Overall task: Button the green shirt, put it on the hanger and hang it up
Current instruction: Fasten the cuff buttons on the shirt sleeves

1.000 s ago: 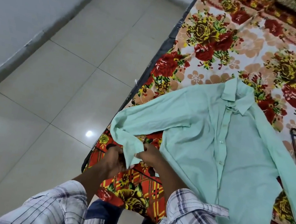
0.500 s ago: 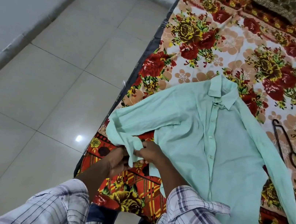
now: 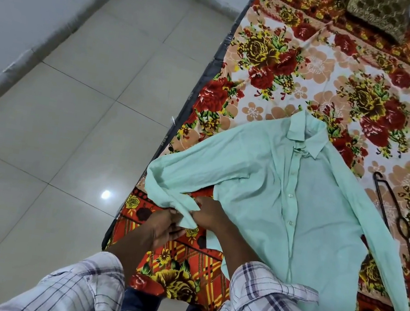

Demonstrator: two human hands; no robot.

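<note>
White-and-grey checked sleeves (image 3: 270,301) fill the near edge of the view, over dark trousers. Just past them the two hands meet over the cuff (image 3: 187,219) of one sleeve of the green shirt (image 3: 301,231). The left hand (image 3: 164,226) has its fingers curled in on the cuff from below. The right hand (image 3: 209,214) pinches the cuff from the other side, its fingertips closed on the cloth. That sleeve bends back toward the person at the edge of the bed.

Beyond the hands the shirt lies flat on a red and orange floral bedspread (image 3: 305,64), front up and collar pointing away. Small buttons run down its closed placket, and its other sleeve trails off to the right. A dark wire hanger (image 3: 384,201) lies on the bedspread just beside that sleeve. Farthest off, a brown patterned cushion (image 3: 379,13) sits at the head of the bed. Pale glossy floor tiles (image 3: 72,109) spread out to the left.
</note>
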